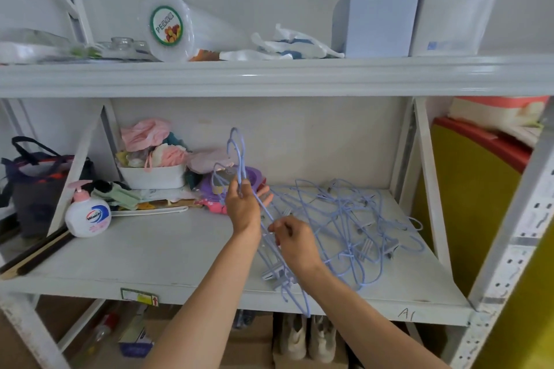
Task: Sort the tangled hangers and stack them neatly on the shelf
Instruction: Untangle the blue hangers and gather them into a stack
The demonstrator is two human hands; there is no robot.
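Observation:
A tangle of pale blue wire hangers with grey clips (356,219) lies on the right half of the white middle shelf (156,252). My left hand (244,205) grips a few hangers (238,156) just below their hooks, which stand upright above my fingers. Their lower bars slant down toward the shelf's front edge. My right hand (295,241) pinches one of those wires lower down, at the left edge of the tangle.
A hand soap bottle (87,213) stands at the shelf's left front. A white basket of cloths (153,172) and purple packs (227,186) sit at the back. Dark sticks (36,255) lie at the left edge. Boxes and bags fill the upper shelf (269,76).

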